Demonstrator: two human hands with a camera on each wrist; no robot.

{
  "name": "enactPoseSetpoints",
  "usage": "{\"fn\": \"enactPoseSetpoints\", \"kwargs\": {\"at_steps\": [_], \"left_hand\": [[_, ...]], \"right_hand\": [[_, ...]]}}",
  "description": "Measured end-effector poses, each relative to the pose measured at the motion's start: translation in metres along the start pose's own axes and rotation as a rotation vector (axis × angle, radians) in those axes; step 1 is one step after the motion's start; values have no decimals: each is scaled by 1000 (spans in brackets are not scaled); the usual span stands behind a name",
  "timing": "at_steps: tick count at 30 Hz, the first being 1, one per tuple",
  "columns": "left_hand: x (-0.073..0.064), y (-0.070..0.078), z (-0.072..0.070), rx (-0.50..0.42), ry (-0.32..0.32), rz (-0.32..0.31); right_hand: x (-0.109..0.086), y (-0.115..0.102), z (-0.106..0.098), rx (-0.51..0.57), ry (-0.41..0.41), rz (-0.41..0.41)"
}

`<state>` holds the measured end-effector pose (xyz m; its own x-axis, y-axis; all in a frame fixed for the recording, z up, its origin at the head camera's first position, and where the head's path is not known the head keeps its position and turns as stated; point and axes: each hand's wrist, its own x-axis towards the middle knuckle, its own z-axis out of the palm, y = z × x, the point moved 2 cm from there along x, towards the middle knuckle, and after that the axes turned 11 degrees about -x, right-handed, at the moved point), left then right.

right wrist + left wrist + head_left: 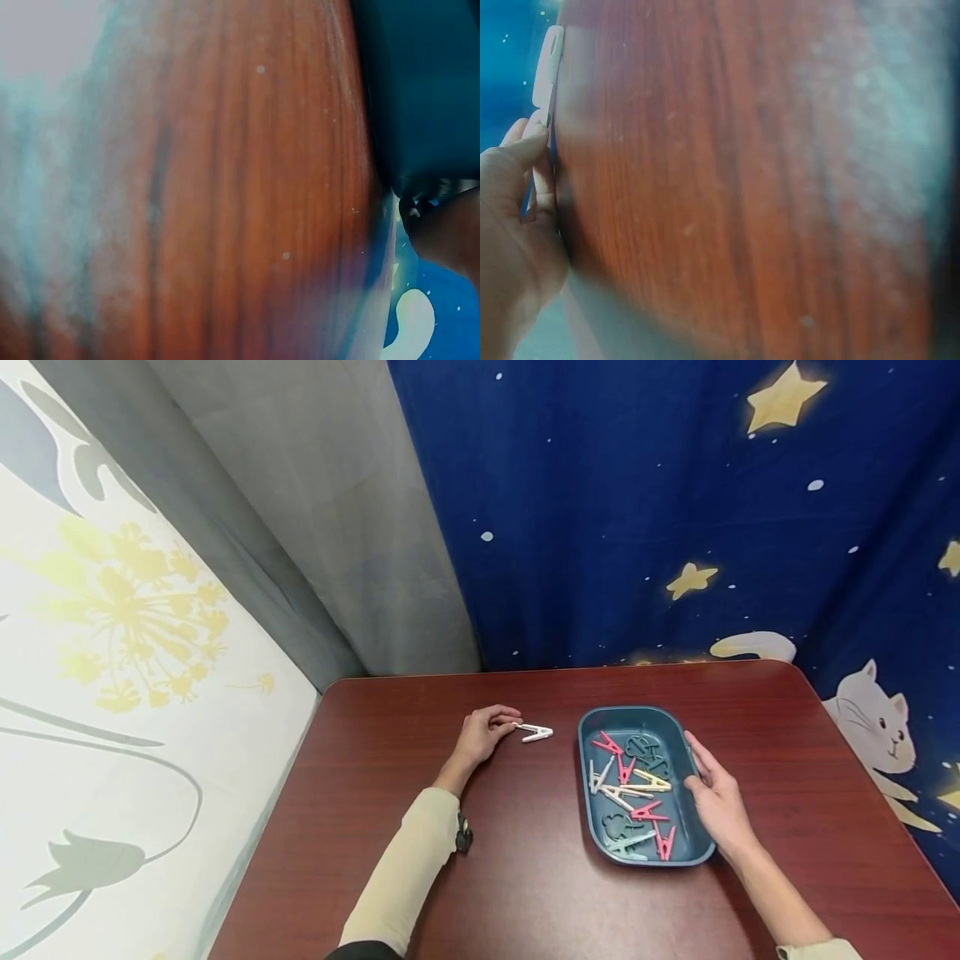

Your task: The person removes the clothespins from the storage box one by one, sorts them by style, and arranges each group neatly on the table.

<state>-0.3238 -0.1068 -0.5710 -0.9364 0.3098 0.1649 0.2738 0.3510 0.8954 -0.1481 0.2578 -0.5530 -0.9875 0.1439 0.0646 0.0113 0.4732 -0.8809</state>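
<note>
My left hand point(480, 735) is on the left of the table and pinches one end of a white clothespin point(536, 732) between thumb and fingers. The left wrist view shows the same clothespin point(549, 66) jutting past the fingertips, close to the tabletop. On the right, my right hand point(720, 806) grips the side of a blue-green plastic tray point(684, 831), thumb over the rim. Inside the tray lie pink clothespins point(649, 811), cream ones point(651, 782), pale ones and several dark green clips point(641, 746). Only part of the right hand point(454, 232) shows in the right wrist view.
The reddish-brown wooden table point(525, 877) has rounded far corners. Behind it hang a grey curtain point(300, 510) and a blue starry curtain point(585, 510). A patterned white wall or cloth point(112, 793) borders the left side.
</note>
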Motion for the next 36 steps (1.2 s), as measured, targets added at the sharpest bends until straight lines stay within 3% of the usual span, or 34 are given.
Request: {"fn": "enactPoseSetpoints", "kwargs": {"at_steps": [8, 14, 18, 22, 25, 28, 32, 36], "left_hand": [[4, 0, 1, 28, -2, -21], [4, 2, 1, -16, 13, -38], [4, 2, -1, -57, 76, -36], [5, 7, -6, -83, 209, 25], [9, 18, -8, -149, 313, 93], [15, 34, -5, -257, 377, 162], [20, 64, 7, -412, 388, 233], [21, 95, 25, -560, 341, 232]], "right_hand": [[0, -1, 0, -1, 2, 0], [0, -1, 0, 1, 3, 0], [0, -1, 0, 3, 1, -1], [0, -2, 0, 0, -4, -1], [0, -2, 0, -3, -4, 0], [-1, -2, -1, -8, -1, 1], [-1, -2, 0, -9, 9, -8], [-1, -2, 0, -4, 13, -16]]}}
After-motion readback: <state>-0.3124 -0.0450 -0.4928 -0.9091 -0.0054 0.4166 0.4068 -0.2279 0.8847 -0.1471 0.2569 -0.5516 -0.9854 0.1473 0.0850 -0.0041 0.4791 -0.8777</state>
